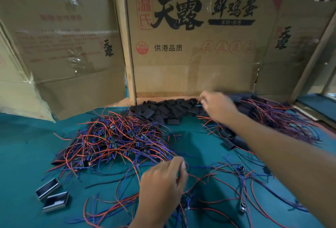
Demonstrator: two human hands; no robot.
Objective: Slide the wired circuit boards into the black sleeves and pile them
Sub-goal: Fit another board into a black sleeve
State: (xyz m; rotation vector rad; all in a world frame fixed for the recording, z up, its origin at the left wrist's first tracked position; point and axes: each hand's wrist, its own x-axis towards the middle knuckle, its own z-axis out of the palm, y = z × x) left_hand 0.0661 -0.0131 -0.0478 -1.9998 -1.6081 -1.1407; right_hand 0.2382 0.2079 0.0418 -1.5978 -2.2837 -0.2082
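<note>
Right hand (217,106) reaches far across the counter (27,146) to the heap of empty black sleeves (169,109) along the cardboard box wall (190,55); fingers look curled at the heap's right end, but it is blurred, so cannot tell if a sleeve is pinched yet. Left hand (163,182) sits near, fingertips pinching red and blue wires (200,176), board itself hidden under the hand. Unsleeved wired circuit boards (116,142) lie tangled centre-left; finished pile of sleeved boards (269,115) lies at right, behind the right forearm. Two small metal shells (51,196) at lower left, unused.

Step looks like fetching one sleeve. To do it well: pinch a single sleeve by its edge, squeeze the mouth open, keep the wires taut and free of the tangle, feed the board in straight.
</note>
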